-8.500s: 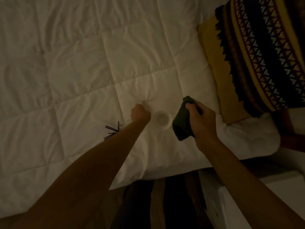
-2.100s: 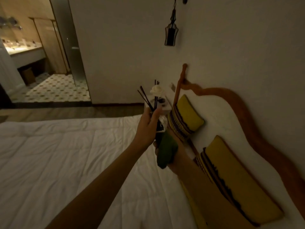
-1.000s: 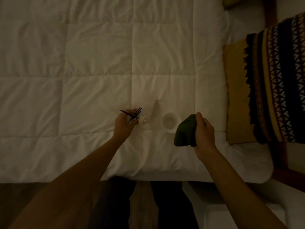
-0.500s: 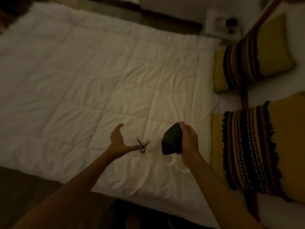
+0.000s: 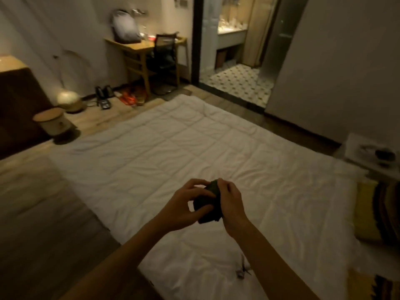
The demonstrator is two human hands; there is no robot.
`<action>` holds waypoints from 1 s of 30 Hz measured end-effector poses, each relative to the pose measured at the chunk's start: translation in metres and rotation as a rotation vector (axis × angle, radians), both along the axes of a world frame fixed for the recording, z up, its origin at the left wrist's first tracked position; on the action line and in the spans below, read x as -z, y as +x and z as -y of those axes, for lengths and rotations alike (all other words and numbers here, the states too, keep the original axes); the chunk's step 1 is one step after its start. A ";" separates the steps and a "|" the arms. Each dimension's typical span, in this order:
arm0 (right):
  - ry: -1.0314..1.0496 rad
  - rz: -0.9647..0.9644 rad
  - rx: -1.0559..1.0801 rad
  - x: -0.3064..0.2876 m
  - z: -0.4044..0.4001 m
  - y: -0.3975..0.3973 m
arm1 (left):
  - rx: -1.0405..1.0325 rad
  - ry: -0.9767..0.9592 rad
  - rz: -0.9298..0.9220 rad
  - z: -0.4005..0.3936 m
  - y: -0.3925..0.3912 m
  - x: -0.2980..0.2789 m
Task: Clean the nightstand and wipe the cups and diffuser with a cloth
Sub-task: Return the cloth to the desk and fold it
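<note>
Both my hands hold a dark green cloth [image 5: 207, 205] above the white quilt [image 5: 164, 148]. My left hand [image 5: 188, 204] pinches its left side with thumb and fingers. My right hand [image 5: 230, 202] grips its right side. The diffuser [image 5: 243, 271] with its dark reed sticks lies on the quilt below my right forearm, blurred. No cup shows in this view. A white nightstand [image 5: 368, 146] stands beyond the bed's far side at the right, with dark items on top.
Yellow patterned pillows [image 5: 376, 213] lie along the right edge. A small round bin [image 5: 53, 123] and a glowing lamp [image 5: 68, 99] stand on the wooden floor at left. A desk [image 5: 138, 47] with a black chair [image 5: 164, 53] is at the back, and a bathroom doorway [image 5: 236, 50] opens beyond.
My left hand has left the diffuser on the quilt and come up to the cloth, which both hands now hold. My view has lifted from the bed to the room.
</note>
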State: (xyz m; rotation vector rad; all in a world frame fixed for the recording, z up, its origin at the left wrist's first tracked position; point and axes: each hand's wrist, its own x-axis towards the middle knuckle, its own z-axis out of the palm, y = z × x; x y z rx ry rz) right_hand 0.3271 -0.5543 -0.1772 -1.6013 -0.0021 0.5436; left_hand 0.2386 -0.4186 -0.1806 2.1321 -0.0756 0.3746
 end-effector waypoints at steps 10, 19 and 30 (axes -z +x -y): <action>0.044 -0.173 -0.483 -0.016 -0.239 -0.090 | -0.485 -0.137 -0.036 -0.206 -0.132 -0.006; -0.048 -0.068 -0.857 -0.018 -0.409 -0.183 | -1.043 -0.478 -0.033 -0.335 -0.243 -0.008; 0.088 0.453 -1.270 -0.012 -0.673 -0.197 | -1.199 -0.414 -0.176 -0.553 -0.281 -0.013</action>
